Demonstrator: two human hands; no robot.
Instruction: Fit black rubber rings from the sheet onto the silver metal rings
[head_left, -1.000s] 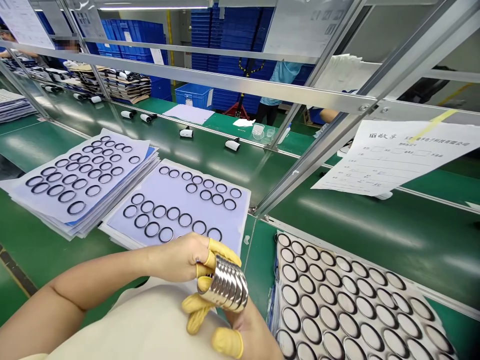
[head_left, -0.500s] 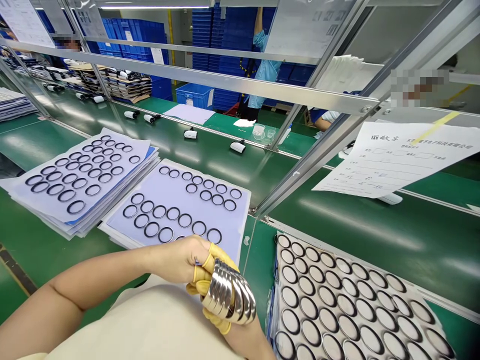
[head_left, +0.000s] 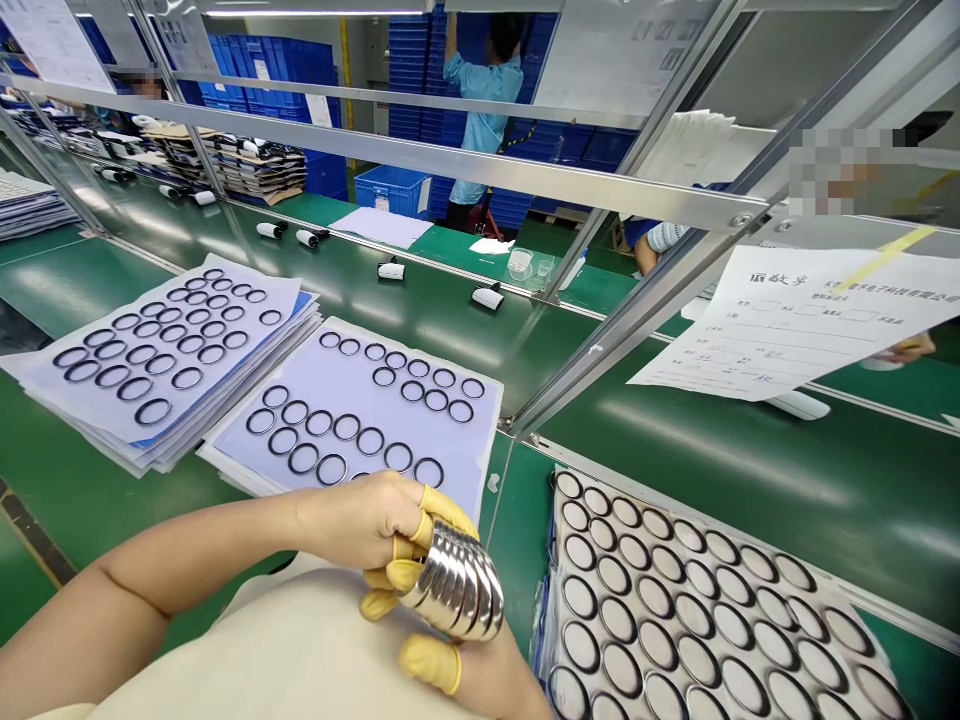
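A stack of shiny silver metal rings (head_left: pixel 451 584) stands on edge, fanned slightly, held between my two hands. My left hand (head_left: pixel 360 522) grips it from the left, its fingers in yellow finger cots wrapped over the upper edge. My right hand (head_left: pixel 487 680) holds it from below, with a yellow-cotted thumb at the lower side. The middle of the stack is partly hidden from the inner side. Just beyond my left hand lies a lavender sheet (head_left: pixel 457 385) bearing rows of black rings.
Beyond it, a pile of similar sheets (head_left: pixel 180 340) rests on the green conveyor belt (head_left: pixel 450 335). At lower right is a tray of silver-faced rings (head_left: pixel 840 590). An aluminium rail (head_left: pixel 600 335) and a hanging paper form (head_left: pixel 780 325) stand ahead; a co-worker (head_left: pixel 484 105) stands beyond.
The ring stack has turned slightly and closed up a little, with my fingers shifting around it. The co-worker in blue has moved into fuller view, and the white items on the belt have shifted right.
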